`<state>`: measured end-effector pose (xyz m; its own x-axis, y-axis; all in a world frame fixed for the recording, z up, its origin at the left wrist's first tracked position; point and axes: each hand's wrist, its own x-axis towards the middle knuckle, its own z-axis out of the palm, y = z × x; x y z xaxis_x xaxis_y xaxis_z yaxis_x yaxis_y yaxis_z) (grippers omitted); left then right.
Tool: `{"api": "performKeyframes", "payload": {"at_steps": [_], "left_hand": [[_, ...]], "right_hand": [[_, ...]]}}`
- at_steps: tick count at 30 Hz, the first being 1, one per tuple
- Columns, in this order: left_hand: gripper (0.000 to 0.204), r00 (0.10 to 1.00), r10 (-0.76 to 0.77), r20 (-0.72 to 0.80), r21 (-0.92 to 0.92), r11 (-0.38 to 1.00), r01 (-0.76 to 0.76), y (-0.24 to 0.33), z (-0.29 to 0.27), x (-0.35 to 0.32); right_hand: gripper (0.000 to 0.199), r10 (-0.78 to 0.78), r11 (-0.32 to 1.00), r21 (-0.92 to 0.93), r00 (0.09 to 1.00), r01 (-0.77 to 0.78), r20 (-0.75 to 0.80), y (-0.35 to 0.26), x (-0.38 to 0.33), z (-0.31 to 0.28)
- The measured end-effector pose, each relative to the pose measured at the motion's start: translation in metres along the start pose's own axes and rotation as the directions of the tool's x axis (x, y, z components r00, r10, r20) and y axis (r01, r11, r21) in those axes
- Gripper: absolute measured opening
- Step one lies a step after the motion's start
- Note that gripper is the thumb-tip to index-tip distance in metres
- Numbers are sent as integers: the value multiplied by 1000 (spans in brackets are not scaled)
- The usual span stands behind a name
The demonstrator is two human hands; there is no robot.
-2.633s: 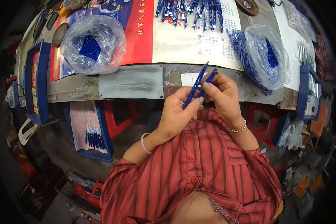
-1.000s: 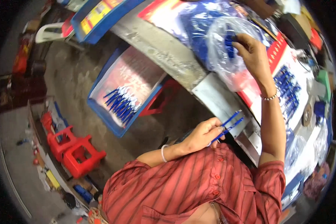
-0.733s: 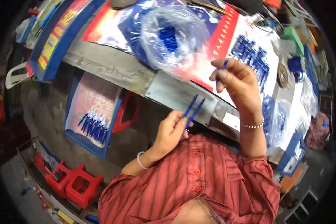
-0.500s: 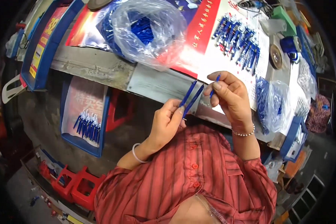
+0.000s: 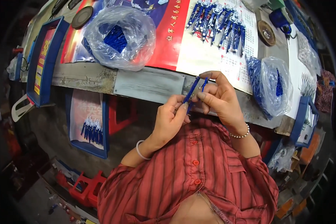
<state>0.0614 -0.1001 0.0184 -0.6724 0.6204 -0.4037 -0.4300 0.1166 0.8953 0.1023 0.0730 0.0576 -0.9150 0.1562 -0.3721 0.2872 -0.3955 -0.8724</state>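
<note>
Over the table's front edge, my left hand (image 5: 170,118) pinches slim blue pen barrels (image 5: 191,90), two of them by the earlier look, with their upper ends pointing away from me. My right hand (image 5: 223,100) is closed close beside them, thumb and fingers around a small, thin blue pen part (image 5: 204,85). That part is at the barrels' upper ends; whether it touches them I cannot tell. Nearest on the table are a clear plastic bag (image 5: 143,34) of blue pieces, a row of blue pens with white-and-silver tops (image 5: 216,26), and a second clear bag (image 5: 282,87) of blue parts.
A blue tray (image 5: 105,138) with several pens sits below table height at left. Another blue tray (image 5: 59,41) stands on the table's left end. Round brown dishes (image 5: 82,17) and a red stool (image 5: 86,188) are around. A small blue tray (image 5: 305,125) is at the right edge.
My right hand has come in toward the left, bringing the small blue part to the barrels' tips. The whole view has shifted, so the table's things appear moved.
</note>
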Motion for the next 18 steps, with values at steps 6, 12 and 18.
{"api": "performKeyframes", "payload": {"at_steps": [6,12,18], "left_hand": [[18,1000,24,9,-16,1000,-24,-2,6,0],[20,997,64,-51,61,996,-61,-1,11,2],[22,997,67,-36,117,991,-62,0,9,0]], "right_hand": [[28,50,996,-73,998,-47,42,3,-3,-8],[19,-74,996,-50,994,71,-77,16,-5,4],[13,-201,938,-309,972,155,-123,18,-7,8]]}}
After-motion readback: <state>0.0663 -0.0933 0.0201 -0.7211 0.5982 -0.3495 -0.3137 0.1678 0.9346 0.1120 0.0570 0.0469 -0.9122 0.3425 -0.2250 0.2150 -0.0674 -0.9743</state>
